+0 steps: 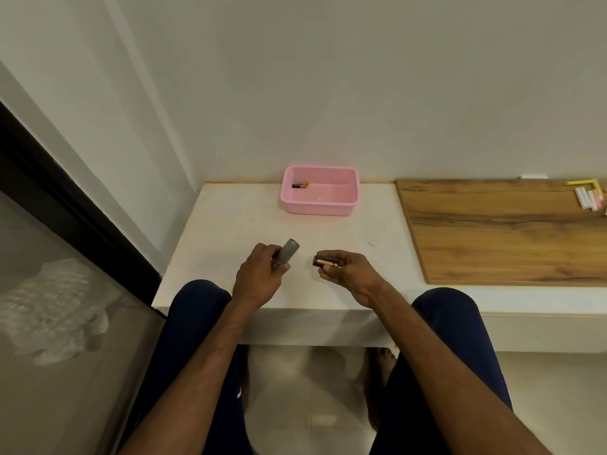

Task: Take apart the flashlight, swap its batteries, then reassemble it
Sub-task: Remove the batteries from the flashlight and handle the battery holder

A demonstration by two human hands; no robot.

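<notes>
My left hand (258, 280) grips a grey cylindrical flashlight body (288, 251), its open end tilted up and to the right. My right hand (348, 272) pinches a copper-and-black battery (323, 261) lying sideways, a short gap to the right of the flashlight. Both hands hover just above the white table (230, 224). At the back stands a pink basket (320, 194); inside it at the left lies another battery (300, 185) with an orange end.
A wooden board (499, 231) covers the ledge to the right, with several chalk sticks (589, 197) at its far corner. A wall rises directly behind the table. A dark-framed glass panel (65, 224) runs along the left. My knees sit under the table's front edge.
</notes>
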